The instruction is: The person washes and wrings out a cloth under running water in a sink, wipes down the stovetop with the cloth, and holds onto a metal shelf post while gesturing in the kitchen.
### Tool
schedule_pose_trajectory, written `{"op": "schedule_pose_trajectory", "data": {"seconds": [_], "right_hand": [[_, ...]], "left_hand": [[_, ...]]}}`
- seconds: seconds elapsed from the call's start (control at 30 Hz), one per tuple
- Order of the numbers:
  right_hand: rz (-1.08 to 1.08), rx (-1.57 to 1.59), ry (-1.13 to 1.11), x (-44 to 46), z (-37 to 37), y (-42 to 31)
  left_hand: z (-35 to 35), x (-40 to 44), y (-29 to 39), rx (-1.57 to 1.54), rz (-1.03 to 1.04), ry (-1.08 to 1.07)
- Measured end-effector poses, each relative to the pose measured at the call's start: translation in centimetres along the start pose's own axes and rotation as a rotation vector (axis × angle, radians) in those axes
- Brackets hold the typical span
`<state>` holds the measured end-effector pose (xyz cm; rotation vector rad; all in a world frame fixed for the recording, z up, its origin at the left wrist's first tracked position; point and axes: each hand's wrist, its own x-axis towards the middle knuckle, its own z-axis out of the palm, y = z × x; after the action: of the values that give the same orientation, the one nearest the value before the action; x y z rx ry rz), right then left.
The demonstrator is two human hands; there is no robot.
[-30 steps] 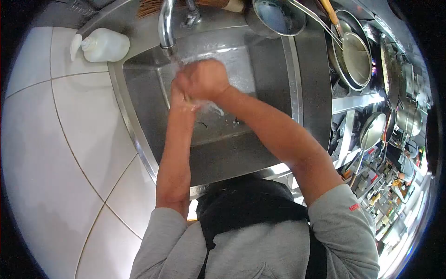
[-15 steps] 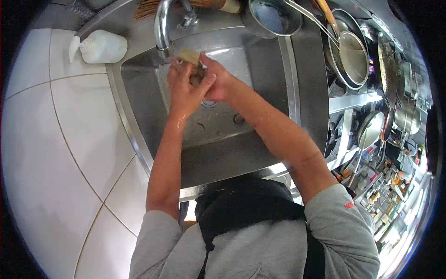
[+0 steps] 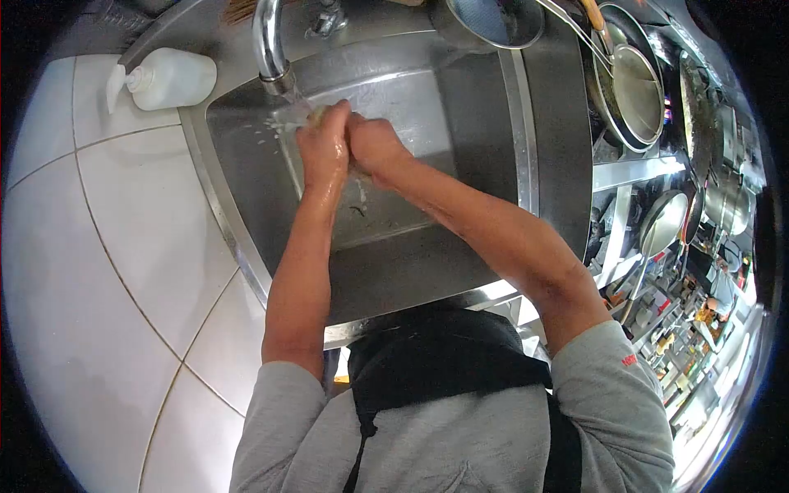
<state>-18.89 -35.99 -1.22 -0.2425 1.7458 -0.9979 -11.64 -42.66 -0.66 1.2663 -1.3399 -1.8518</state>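
Note:
Under the curved faucet [image 3: 269, 49], water runs onto my two hands inside the steel sink [image 3: 481, 123]. My left hand [image 3: 325, 148] is closed, wet and foamy, around a small yellowish sponge-like thing [image 3: 317, 115] that shows only in part. Pressed up against it on the right, my right hand [image 3: 374, 148] is also closed. What its fingers hold, if anything, is hidden. Below the hands a small dark scrap [image 3: 357, 211] lies on the sink floor.
A white pump bottle [image 3: 177, 79] lies at the upper left on the tiles and sink edge. A metal pot [image 3: 493, 25] is beyond the sink. Strainers [image 3: 637, 94] and a pan [image 3: 664, 222] are to the right. Another person [image 3: 723, 283] is far off at the right.
My hands have come together and closed, where half a second ago the fingers were spread around the yellowish thing. The camera view has shifted slightly.

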Motion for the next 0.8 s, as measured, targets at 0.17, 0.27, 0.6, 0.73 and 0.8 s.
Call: {"op": "schedule_pose_trajectory", "data": {"seconds": [0.17, 0.27, 0.6, 0.73, 0.8], "right_hand": [[-0.191, -0.405, -0.015, -1.4, -1.3, -2.5], [-0.470, -0.502, -0.027, -3.3, -1.2, -5.3], [-0.990, -0.820, -0.209, -10.0, 5.9, -8.8], [-1.232, -1.037, -0.224, -13.5, 5.8, -17.0], [-0.973, -1.124, -0.302, -12.8, 6.9, -22.2]], "left_hand": [[-1.5, 0.9, -1.7, -0.590, -0.466, 0.106], [-4.5, 1.8, -1.8, -0.718, -0.360, 0.014], [-8.6, -3.9, 4.0, -1.235, -0.378, -0.075], [-10.8, -4.3, 8.8, -1.340, -0.139, -0.197], [-11.9, -3.7, 9.2, -1.365, -0.054, -0.218]]}}
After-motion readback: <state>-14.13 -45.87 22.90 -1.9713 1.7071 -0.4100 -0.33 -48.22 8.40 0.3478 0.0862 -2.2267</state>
